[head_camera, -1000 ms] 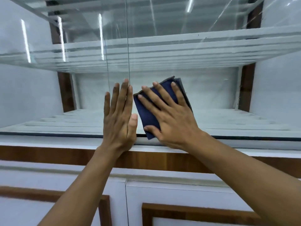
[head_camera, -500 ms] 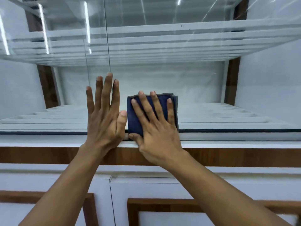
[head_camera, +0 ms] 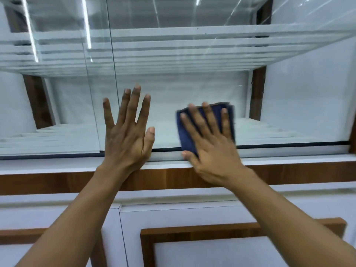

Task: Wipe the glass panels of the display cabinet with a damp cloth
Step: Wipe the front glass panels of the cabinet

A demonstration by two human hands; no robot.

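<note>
A folded dark blue cloth (head_camera: 185, 135) lies flat against the lower part of the cabinet's right glass panel (head_camera: 192, 83), just above the bottom rail. My right hand (head_camera: 210, 143) presses it to the glass with straight, spread fingers and looks motion-blurred. My left hand (head_camera: 128, 132) rests flat on the glass with fingers spread, its heel at the bottom rail, beside the vertical edge where the left panel (head_camera: 57, 97) and the right one meet.
White shelves (head_camera: 192, 47) show behind the glass, with brown uprights (head_camera: 258, 93) at the back corners. Below the glass runs a white ledge over a wood band (head_camera: 173, 178). White lower doors with wood trim (head_camera: 212, 230) sit beneath my forearms.
My right hand has slid the cloth down and then to the right along the bottom of the glass, away from my left hand. My left hand stays flat on the glass.
</note>
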